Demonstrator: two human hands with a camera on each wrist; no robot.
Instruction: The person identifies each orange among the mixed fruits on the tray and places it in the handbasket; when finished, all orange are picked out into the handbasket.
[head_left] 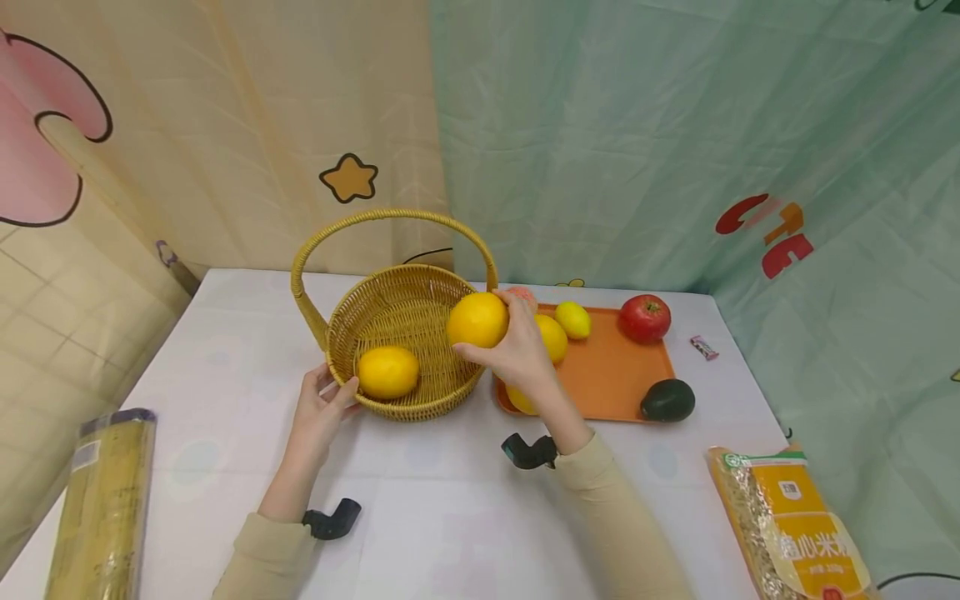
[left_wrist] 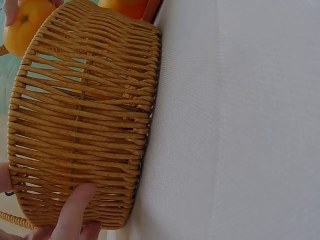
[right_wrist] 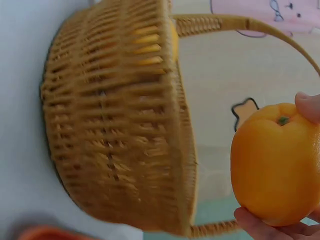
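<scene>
A wicker basket [head_left: 423,408] with a tall arched handle stands on the white table, one orange [head_left: 388,372] lying inside at its near left. My left hand [head_left: 318,417] grips the basket's near-left rim, thumb at the top edge and fingers against the woven wall [left_wrist: 82,130]. Over the basket's right side, my right hand [head_left: 521,354] holds another orange [right_wrist: 277,162] between thumb and fingers, above the rim. Right of the basket lies an orange tray [head_left: 611,379]; two more oranges on it are partly hidden behind the right hand and arm.
Also on the tray are a lemon [head_left: 573,320], a red fruit [head_left: 645,318], a dark green avocado [head_left: 667,400] and a partly hidden pinkish fruit [head_left: 522,295]. A small wrapped candy [head_left: 703,347] lies farther right. Packaged food [head_left: 795,525] and a long yellow pack [head_left: 105,508] flank the table.
</scene>
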